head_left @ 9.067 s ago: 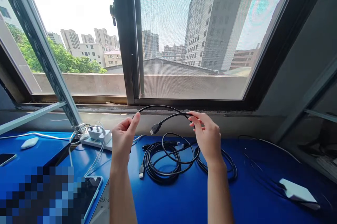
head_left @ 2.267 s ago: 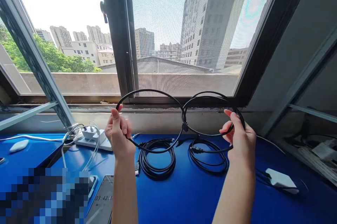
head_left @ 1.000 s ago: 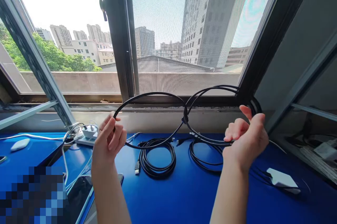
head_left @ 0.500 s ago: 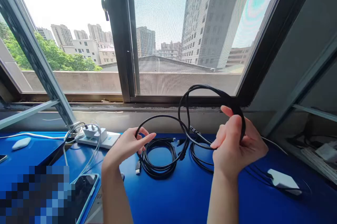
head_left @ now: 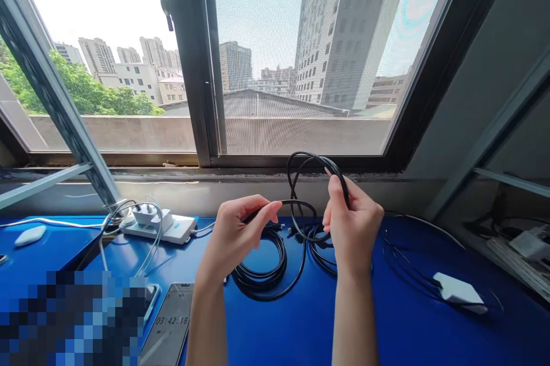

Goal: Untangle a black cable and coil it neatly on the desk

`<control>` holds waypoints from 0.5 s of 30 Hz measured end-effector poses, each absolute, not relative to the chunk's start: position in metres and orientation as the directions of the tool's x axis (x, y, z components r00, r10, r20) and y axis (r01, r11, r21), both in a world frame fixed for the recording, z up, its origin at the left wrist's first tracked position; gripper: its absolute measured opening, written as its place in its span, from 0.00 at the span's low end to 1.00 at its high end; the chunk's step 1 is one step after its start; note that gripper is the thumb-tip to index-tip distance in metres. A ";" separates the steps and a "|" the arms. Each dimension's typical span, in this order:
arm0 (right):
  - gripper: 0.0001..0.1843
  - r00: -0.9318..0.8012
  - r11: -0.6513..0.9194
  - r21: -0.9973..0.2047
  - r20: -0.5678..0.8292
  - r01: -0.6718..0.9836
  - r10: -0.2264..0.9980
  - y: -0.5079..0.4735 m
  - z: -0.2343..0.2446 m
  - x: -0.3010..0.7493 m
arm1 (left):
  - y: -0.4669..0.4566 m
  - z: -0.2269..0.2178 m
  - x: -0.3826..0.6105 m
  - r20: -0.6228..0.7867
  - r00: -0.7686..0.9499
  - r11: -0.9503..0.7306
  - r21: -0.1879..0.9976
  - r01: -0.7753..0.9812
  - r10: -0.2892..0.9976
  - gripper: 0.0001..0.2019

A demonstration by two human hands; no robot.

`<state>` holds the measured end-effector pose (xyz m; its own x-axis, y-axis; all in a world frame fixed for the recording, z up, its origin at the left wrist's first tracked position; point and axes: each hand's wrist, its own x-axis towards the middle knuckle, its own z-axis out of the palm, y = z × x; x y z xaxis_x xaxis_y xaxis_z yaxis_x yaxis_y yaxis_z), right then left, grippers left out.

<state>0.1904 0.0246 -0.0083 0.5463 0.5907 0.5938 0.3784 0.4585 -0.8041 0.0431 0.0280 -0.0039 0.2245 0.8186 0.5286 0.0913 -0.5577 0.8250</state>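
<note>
While the left fingers (head_left: 267, 218) pinch a black cable (head_left: 296, 201), the right fingers (head_left: 338, 199) clasp its loops (head_left: 342, 178).

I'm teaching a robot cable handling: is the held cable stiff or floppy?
The cable probably springs somewhat, as its loops arch above the right hand. It likely droops over longer spans: a slack loop sags below the left hand.
</note>
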 end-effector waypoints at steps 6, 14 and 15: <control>0.19 0.486 0.361 -0.822 0.557 0.440 0.674 0.037 -0.016 0.202 | 0.026 -0.004 0.037 0.600 0.147 -0.599 0.799 -0.056 0.786 0.20; 0.26 0.488 0.345 -0.895 0.443 0.282 0.752 0.046 -0.019 0.211 | 0.030 -0.007 0.031 0.688 -0.238 -0.722 0.685 -0.098 0.686 0.22; 0.27 0.498 0.347 -0.901 0.433 0.260 0.752 0.049 -0.021 0.212 | 0.030 -0.006 0.031 0.681 -0.273 -0.723 0.684 -0.095 0.680 0.21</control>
<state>0.2124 0.0490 -0.0208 0.4976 0.7516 0.4329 0.2596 0.3472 -0.9012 0.0312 0.0299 -0.0063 -0.2730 0.6795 0.6810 -0.0952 -0.7235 0.6838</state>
